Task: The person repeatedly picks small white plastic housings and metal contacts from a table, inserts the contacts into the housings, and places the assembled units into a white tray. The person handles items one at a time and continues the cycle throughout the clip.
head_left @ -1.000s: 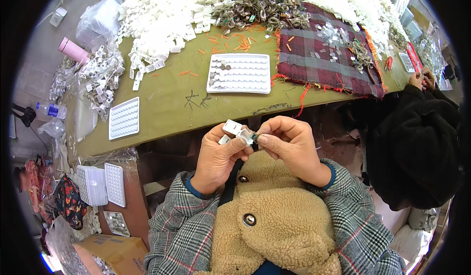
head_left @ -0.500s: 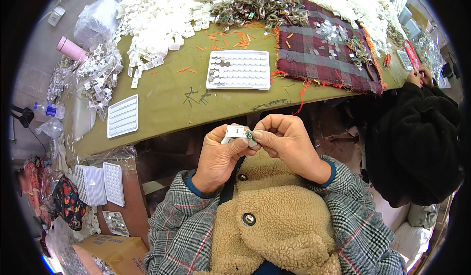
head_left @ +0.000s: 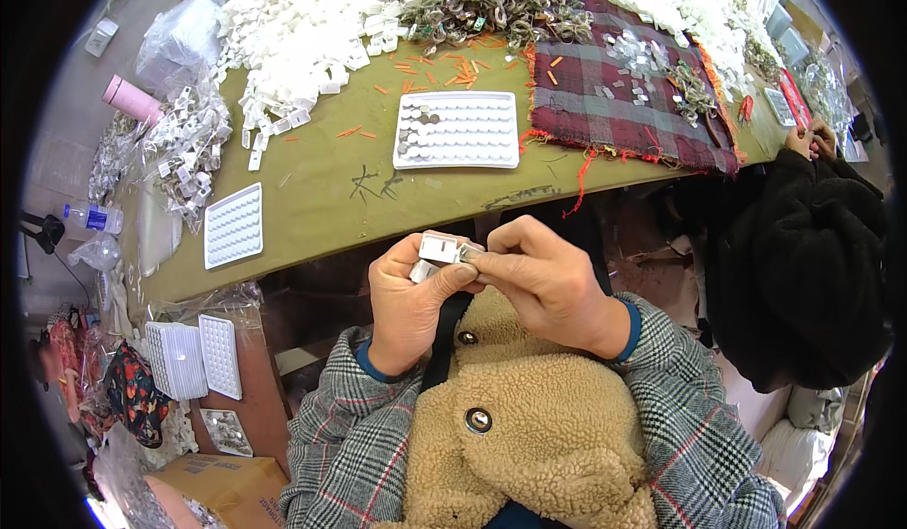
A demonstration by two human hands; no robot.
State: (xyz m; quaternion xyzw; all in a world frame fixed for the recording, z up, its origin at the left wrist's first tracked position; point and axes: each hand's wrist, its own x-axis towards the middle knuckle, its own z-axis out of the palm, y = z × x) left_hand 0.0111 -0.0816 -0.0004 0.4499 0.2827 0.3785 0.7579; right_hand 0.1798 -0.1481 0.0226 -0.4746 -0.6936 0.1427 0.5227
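Observation:
In front of my chest, my left hand (head_left: 410,304) is closed around a small white plastic housing (head_left: 438,247) with a dark slot in its top face. A second white piece (head_left: 422,271) shows beneath it in the same grip. My right hand (head_left: 553,285) is closed in a pinch at the housing's right end, thumb and forefinger pressed against a small light piece (head_left: 468,252) there. The fingers cover most of that piece, so I cannot make out its kind. Both hands are held above my lap, just off the table's near edge.
A white tray (head_left: 491,156) partly filled with round button cells stands on the green table (head_left: 331,213); another white tray (head_left: 233,227) lies left. Behind are heaped white housings (head_left: 293,38), tangled wired parts (head_left: 491,5) and orange strips (head_left: 463,71). A plaid cloth (head_left: 605,113) lies right, near a co-worker (head_left: 794,264).
Both hands have shifted slightly left. My right fingers now press closer over the housing's end, and the green part seen there earlier is hidden.

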